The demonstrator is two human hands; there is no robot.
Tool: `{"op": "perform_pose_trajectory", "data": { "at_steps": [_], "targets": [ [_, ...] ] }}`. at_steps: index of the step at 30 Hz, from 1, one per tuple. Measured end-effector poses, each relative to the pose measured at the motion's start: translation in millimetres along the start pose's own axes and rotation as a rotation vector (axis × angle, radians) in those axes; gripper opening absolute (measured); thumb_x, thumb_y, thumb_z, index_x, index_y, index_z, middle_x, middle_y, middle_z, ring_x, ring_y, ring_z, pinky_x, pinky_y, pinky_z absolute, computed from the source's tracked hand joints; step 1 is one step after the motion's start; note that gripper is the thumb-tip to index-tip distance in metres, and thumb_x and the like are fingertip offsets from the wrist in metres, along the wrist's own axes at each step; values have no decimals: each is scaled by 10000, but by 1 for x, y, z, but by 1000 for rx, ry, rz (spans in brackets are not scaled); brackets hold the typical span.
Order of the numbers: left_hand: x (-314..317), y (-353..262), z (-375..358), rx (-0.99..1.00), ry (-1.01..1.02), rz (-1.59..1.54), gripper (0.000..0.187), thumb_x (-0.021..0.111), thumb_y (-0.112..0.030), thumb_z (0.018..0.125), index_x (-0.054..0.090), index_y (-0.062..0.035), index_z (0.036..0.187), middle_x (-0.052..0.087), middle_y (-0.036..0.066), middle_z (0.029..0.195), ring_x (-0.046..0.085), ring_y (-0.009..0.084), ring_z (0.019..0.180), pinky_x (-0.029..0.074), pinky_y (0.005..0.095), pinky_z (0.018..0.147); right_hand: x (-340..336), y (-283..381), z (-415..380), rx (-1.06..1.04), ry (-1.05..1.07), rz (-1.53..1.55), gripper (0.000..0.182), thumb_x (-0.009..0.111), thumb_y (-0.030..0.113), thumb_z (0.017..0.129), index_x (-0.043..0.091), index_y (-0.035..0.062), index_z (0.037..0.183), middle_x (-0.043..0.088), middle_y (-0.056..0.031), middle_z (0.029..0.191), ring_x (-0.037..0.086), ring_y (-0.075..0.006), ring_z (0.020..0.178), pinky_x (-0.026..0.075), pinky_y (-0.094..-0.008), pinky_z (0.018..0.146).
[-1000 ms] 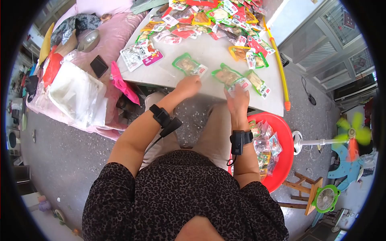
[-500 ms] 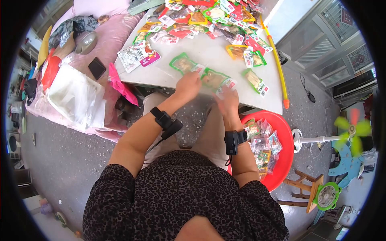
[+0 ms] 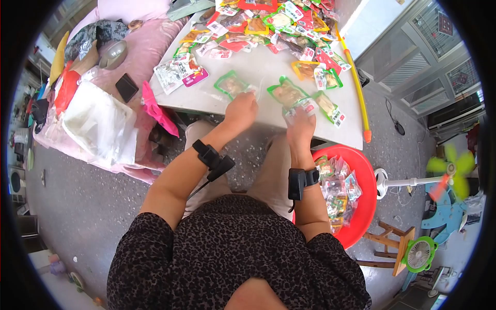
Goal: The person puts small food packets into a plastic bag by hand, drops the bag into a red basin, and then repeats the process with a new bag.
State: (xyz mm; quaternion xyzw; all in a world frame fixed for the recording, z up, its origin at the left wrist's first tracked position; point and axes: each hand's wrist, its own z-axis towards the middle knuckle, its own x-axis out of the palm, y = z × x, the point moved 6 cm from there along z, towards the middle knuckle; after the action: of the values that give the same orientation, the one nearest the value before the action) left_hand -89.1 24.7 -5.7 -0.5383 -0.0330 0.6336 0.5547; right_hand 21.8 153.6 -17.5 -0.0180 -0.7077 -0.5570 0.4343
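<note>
Near the front edge of the white table (image 3: pixel 237 61), my left hand (image 3: pixel 242 110) is closed on the lower end of a green-edged food packet (image 3: pixel 231 84). To its right, my right hand (image 3: pixel 300 124) pinches the labelled end of a larger green-edged packet (image 3: pixel 287 93), which points up and left over the table. Just beside that packet lies another green-edged packet (image 3: pixel 326 106). My fingertips are partly hidden by clear wrap and blur. A white and purple packet (image 3: pixel 179 73) rests at the table's left.
Many colourful packets (image 3: pixel 279 19) are heaped at the back of the table. A yellow pole (image 3: pixel 355 82) runs along its right edge. Below is a red tub (image 3: pixel 368 191) holding packets. A pink-covered bed (image 3: pixel 150 44) stands left, a wooden stool (image 3: pixel 404 248) lower right.
My right hand has moved slightly right with its packet, widening the gap between the two held packets. The left packet has shifted slightly left.
</note>
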Motion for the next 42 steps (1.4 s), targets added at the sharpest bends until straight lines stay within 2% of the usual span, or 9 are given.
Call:
{"op": "perform_pose_trajectory", "data": {
  "at_steps": [5,8,11,14,23,27,29,32,42],
  "targets": [
    [15,3,-1,2,84,-64,152,414,-139,754,492,-13,723,515,198,730,490,360,730,387,435,639,10,9,-3,-60,54,-66,201,391,7,795,477,-19,974,549,-69,892,533,-131,745,430,-250,644],
    [19,12,-3,-128,128,-157,95,449,-87,733,501,-9,714,513,176,713,495,337,723,391,397,623,9,-8,-2,-44,159,-281,196,397,14,786,496,-11,954,552,-51,867,522,-115,725,420,-239,630],
    [7,12,-2,-73,-29,-198,100,453,-91,736,512,-11,724,517,171,722,496,343,718,391,395,612,7,-19,-6,70,209,-368,195,399,22,780,511,-4,937,553,-36,841,515,-102,714,417,-234,615],
    [1,5,-6,36,-59,-125,101,461,-112,743,512,-24,742,519,160,740,502,338,706,399,399,608,11,-23,-11,192,190,-185,205,397,24,783,501,2,958,548,-45,847,521,-121,713,428,-256,604],
    [-2,-31,-8,220,33,172,78,484,-100,677,461,-52,734,491,138,713,510,336,646,423,411,546,26,-55,1,469,191,-106,151,441,70,807,475,30,948,527,-56,827,525,-160,715,438,-282,572],
    [-9,-33,-9,198,35,144,72,480,-109,695,455,-53,732,487,139,708,502,336,618,418,419,529,23,-82,24,38,773,-913,137,467,128,794,495,20,875,521,-52,742,501,-134,641,407,-258,502],
    [-10,-28,-14,205,25,120,68,477,-113,704,454,-54,728,484,141,706,498,338,613,415,423,529,52,-53,6,-258,1001,-1631,154,474,159,786,502,17,841,510,-44,695,483,-113,600,392,-240,478],
    [-10,-27,-21,161,79,142,64,472,-110,712,452,-52,728,484,145,711,497,339,627,414,418,542,33,-38,10,375,345,-778,156,464,134,786,523,-9,812,526,-38,661,493,-112,547,409,-243,478],
    [-6,-17,-30,225,14,58,87,492,-95,702,476,-43,771,489,139,719,490,325,659,412,405,556,60,-56,5,399,517,-819,138,462,132,797,505,7,839,492,-34,652,483,-103,557,416,-229,474]
  ]
}}
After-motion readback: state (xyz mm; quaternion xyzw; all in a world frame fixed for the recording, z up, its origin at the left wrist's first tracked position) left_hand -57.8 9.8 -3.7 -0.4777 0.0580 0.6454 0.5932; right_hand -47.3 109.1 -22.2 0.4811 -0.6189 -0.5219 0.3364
